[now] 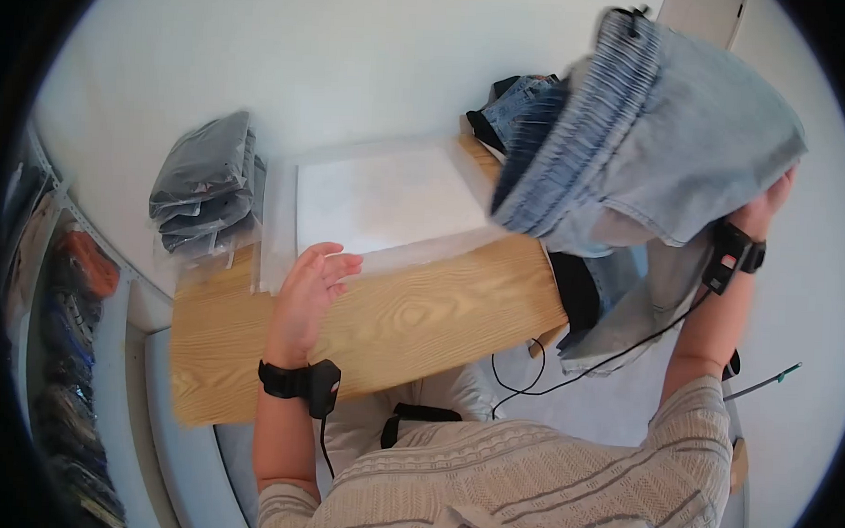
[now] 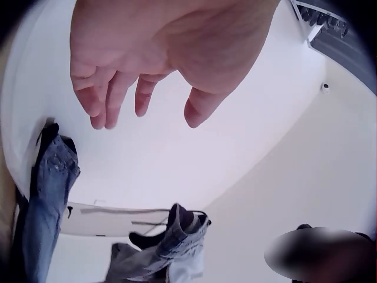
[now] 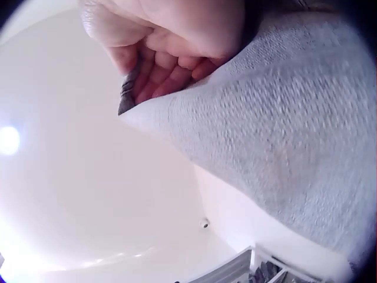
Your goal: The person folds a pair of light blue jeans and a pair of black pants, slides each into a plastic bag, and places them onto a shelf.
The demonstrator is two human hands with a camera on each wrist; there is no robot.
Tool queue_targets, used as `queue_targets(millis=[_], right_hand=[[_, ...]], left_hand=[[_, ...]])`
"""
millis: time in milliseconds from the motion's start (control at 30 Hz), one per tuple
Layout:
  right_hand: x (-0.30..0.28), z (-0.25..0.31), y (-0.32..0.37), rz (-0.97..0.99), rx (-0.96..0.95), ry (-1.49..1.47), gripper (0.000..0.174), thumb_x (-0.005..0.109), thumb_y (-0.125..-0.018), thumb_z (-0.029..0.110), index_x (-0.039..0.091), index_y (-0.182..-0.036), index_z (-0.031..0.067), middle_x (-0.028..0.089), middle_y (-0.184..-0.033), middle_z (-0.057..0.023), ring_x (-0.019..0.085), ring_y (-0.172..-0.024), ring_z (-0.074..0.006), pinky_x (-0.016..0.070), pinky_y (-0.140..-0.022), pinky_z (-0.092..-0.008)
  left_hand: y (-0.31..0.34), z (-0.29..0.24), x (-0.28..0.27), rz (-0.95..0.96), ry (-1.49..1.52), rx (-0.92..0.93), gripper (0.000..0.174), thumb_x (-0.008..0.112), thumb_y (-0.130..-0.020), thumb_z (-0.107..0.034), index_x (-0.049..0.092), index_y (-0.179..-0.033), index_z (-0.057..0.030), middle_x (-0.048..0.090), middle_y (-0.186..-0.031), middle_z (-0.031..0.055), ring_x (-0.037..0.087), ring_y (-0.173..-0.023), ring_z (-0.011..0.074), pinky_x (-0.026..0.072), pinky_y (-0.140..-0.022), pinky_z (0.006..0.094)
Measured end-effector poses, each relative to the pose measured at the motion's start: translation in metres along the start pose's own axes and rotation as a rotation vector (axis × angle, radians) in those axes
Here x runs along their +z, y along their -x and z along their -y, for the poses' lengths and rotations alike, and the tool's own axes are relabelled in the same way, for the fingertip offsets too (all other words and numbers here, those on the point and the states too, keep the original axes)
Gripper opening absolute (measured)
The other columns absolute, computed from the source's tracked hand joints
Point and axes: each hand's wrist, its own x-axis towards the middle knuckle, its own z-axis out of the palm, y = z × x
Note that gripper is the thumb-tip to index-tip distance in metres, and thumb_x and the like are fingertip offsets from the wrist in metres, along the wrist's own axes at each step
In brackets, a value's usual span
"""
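The right hand's (image 1: 767, 203) fingers are curled round an edge of the light denim garment (image 1: 702, 134), held up at upper right. The left hand's (image 1: 312, 293) fingers are loosely bent, slightly apart, holding nothing. The garment hides part of the dark clothes (image 1: 516, 109) on the surface (image 1: 373, 341); folded bagged clothes (image 1: 202, 173) sit left.
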Motion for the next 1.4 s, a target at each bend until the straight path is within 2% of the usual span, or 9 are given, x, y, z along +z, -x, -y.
queue_targets(millis=[367, 500, 600, 700, 867, 967, 1067, 1200, 1400], right_hand=[[0.076, -0.233, 0.002, -0.127, 0.312, -0.656, 0.043, 0.042, -0.095, 0.035, 0.052, -0.122, 0.0036, 0.055, -0.124, -0.0113, 0.049, -0.116, -0.0272, 0.0369, -0.1, -0.0412], [0.129, -0.298, 0.046, 0.052, 0.368, -0.741, 0.043, 0.045, -0.094, 0.029, 0.045, -0.128, 0.0027, 0.051, -0.128, -0.0106, 0.049, -0.117, -0.0256, 0.0343, -0.101, -0.0399], [0.153, -0.308, 0.091, -0.093, 0.653, -0.546, 0.05, 0.059, -0.087, 0.026, 0.043, -0.129, 0.0019, 0.051, -0.126, -0.0116, 0.05, -0.115, -0.0258, 0.0383, -0.098, -0.0393], [0.167, -0.308, 0.124, 0.107, 0.86, 0.08, 0.054, 0.061, -0.087, 0.029, 0.042, -0.129, -0.0004, 0.052, -0.125, -0.0108, 0.049, -0.114, -0.0231, 0.0395, -0.095, -0.0362], [0.2, -0.292, 0.105, 0.344, 1.166, 0.082, 0.048, 0.055, -0.091, 0.038, 0.054, -0.118, -0.0014, 0.059, -0.114, -0.0106, 0.055, -0.104, -0.0216, 0.0424, -0.09, -0.0312], [0.182, -0.282, 0.113, 0.687, 1.021, 0.356, 0.043, 0.059, -0.089, 0.03, 0.053, -0.119, -0.0003, 0.06, -0.113, -0.0102, 0.056, -0.103, -0.0212, 0.0432, -0.089, -0.0314], [0.14, -0.264, 0.142, 0.651, 0.883, 0.137, 0.039, 0.061, -0.088, 0.023, 0.054, -0.119, 0.0011, 0.061, -0.111, -0.0106, 0.057, -0.103, -0.0198, 0.0437, -0.087, -0.0305], [0.081, -0.218, 0.193, 0.005, 1.094, 0.541, 0.034, 0.066, -0.077, 0.005, 0.058, -0.11, 0.0022, 0.063, -0.101, -0.0077, 0.058, -0.091, -0.0157, 0.0455, -0.081, -0.0291], [0.051, -0.219, 0.286, -0.123, 1.621, 1.106, 0.054, 0.074, -0.066, 0.009, 0.054, -0.116, 0.0019, 0.061, -0.107, -0.01, 0.058, -0.095, -0.0196, 0.0453, -0.085, -0.0313]], left_hand=[[0.067, -0.055, 0.005, 0.356, 0.187, 0.034, 0.078, 0.02, -0.09, -0.065, 0.039, -0.131, -0.0008, 0.052, -0.126, 0.012, 0.049, -0.115, 0.0198, 0.0368, -0.095, 0.0326], [0.09, -0.059, -0.003, 0.001, 0.094, -0.055, 0.077, 0.018, -0.091, -0.064, 0.042, -0.129, -0.0014, 0.054, -0.123, 0.0097, 0.051, -0.111, 0.0182, 0.037, -0.095, 0.0326], [0.108, -0.049, -0.042, -0.151, -0.005, -0.025, 0.066, 0.03, -0.094, -0.055, 0.044, -0.128, -0.0005, 0.055, -0.122, 0.0097, 0.052, -0.111, 0.019, 0.0385, -0.095, 0.0353], [0.12, -0.059, -0.043, -0.227, -0.094, -0.097, 0.029, 0.059, -0.086, -0.016, 0.053, -0.11, -0.0023, 0.06, -0.105, 0.0032, 0.056, -0.096, 0.0119, 0.0407, -0.088, 0.0273], [0.129, -0.051, -0.049, -0.401, -0.175, -0.064, 0.018, 0.059, -0.083, -0.008, 0.052, -0.1, -0.0037, 0.059, -0.095, 0.0013, 0.055, -0.087, 0.009, 0.0417, -0.082, 0.0245], [0.131, -0.045, -0.062, -0.433, -0.229, -0.04, 0.024, 0.059, -0.081, -0.003, 0.051, -0.103, -0.0035, 0.058, -0.098, 0.0014, 0.055, -0.091, 0.0104, 0.0412, -0.084, 0.0253], [0.137, -0.047, -0.08, -0.424, -0.27, -0.043, 0.032, 0.059, -0.079, -0.001, 0.05, -0.11, -0.0026, 0.057, -0.105, 0.0022, 0.054, -0.098, 0.012, 0.0396, -0.089, 0.026], [0.142, -0.055, -0.073, -0.451, -0.369, -0.109, 0.039, 0.061, -0.075, 0.004, 0.05, -0.112, -0.0015, 0.057, -0.104, 0.0016, 0.052, -0.097, 0.0107, 0.0387, -0.087, 0.0236], [0.142, -0.065, -0.063, -0.342, -0.479, -0.209, 0.052, 0.061, -0.074, 0.003, 0.044, -0.124, -0.0007, 0.055, -0.113, 0.0043, 0.051, -0.104, 0.0121, 0.037, -0.091, 0.025]])
